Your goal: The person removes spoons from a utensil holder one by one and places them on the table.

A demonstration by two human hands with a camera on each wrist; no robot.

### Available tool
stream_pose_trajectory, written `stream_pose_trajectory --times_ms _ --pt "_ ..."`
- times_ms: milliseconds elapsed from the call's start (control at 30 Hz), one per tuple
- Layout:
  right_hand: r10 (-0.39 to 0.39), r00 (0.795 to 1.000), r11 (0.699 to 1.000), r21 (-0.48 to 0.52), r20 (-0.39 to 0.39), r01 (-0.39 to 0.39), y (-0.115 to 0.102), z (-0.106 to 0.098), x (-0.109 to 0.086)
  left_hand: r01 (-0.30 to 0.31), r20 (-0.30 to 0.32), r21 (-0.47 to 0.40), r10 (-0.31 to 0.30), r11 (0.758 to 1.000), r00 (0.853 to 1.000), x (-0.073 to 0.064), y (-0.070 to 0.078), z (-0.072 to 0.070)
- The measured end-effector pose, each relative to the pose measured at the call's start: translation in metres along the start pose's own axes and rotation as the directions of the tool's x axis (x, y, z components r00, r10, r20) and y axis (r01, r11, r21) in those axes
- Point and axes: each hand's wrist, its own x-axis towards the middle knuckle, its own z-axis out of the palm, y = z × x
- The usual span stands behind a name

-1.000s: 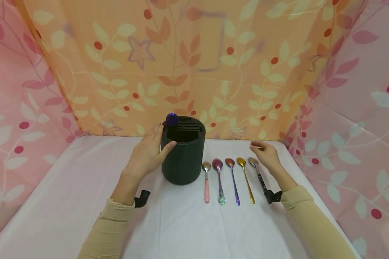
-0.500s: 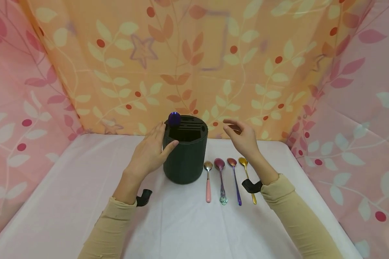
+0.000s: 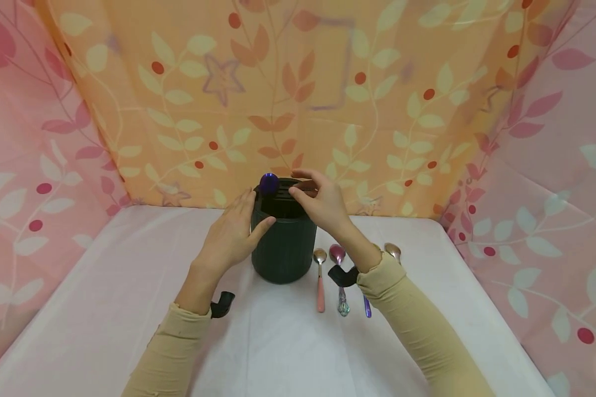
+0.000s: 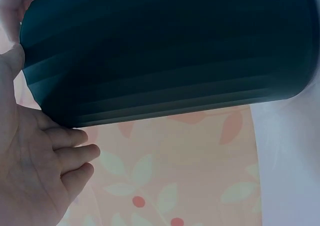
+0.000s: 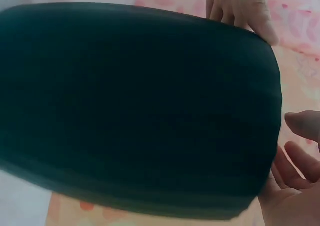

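Observation:
A dark green ribbed utensil holder stands upright on the white cloth. Out of its top sticks a spoon with a purple-blue bowl. My left hand rests against the holder's left side near the rim, fingers straight, thumb at the front; the left wrist view shows this hand from the palm side. Over the right part of the rim is my right hand, fingers loosely bent, with nothing visible between them. In the right wrist view the thumb is apart from the holder.
Right of the holder lie a pink-handled spoon, a magenta-bowled spoon, a spoon with a blue-purple handle and a silver-bowled spoon. My right forearm hides parts of the row. Patterned cloth encloses the table's back and sides.
My right hand has moved left from beside the rightmost spoon, across the row, to the holder's top. My left hand stays at the holder. The spoons have not visibly moved.

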Motion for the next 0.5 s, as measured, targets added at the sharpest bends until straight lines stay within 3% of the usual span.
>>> stream_pose_trajectory --times_ms 200,500 --pt "0.075 0.996 0.997 0.02 0.043 -0.076 0.019 0.018 0.018 0.003 0.002 0.006 -0.003 1.0 1.0 0.0 0.0 0.0" --pt "0.086 0.996 0.996 -0.021 0.035 -0.085 0.024 0.033 0.028 -0.007 -0.006 0.006 0.007 1.0 1.0 0.0 0.0 0.001"
